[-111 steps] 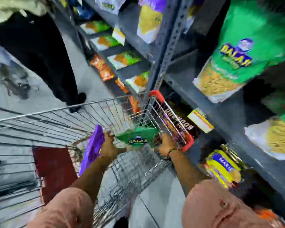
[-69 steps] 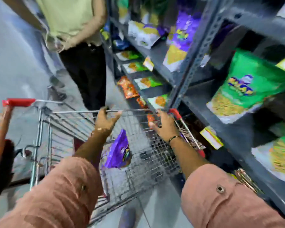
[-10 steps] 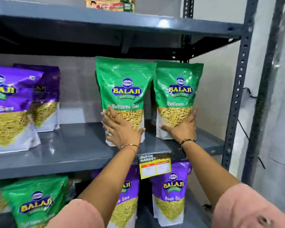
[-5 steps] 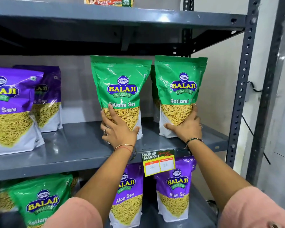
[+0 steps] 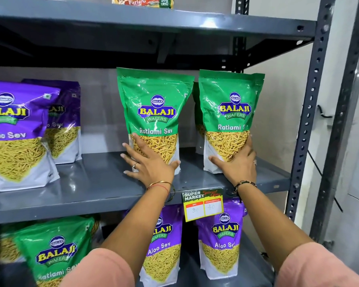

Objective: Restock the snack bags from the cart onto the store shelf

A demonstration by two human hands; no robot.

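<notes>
Head camera: two glossy green "Balaji Wafers Ratlami Sev" snack pouches stand upright on the grey metal middle shelf [image 5: 95, 183] of a store rack, each steadied by a bare hand. The left hand [image 5: 151, 166], at 6 o'clock from the left green pouch [image 5: 153, 112], lies flat against the pouch's lower front, fingers spread wide and thumb hooked round its bottom right corner; its grip is an open palm pressed on, not a closed clasp. The right hand [image 5: 239, 162] cups the lower right edge of the right green pouch [image 5: 230, 112], fingers up its side, thumb across the white base, a loose half-open hold. The two pouches stand just beside each other, with another green pouch partly hidden behind the right one. At 9 o'clock on the same shelf, well apart, stand two purple "Aloo Sev" pouches [image 5: 15, 131], one behind the other. A yellow and green "Super Market" price tag [image 5: 203, 204] hangs from the shelf's front lip between the wrists. On the shelf below stand more purple pouches [image 5: 220, 241] and, at 7 o'clock, a green pouch [image 5: 54, 253]. Salmon-coloured sleeves [image 5: 311, 268] fill the lower corners.
</notes>
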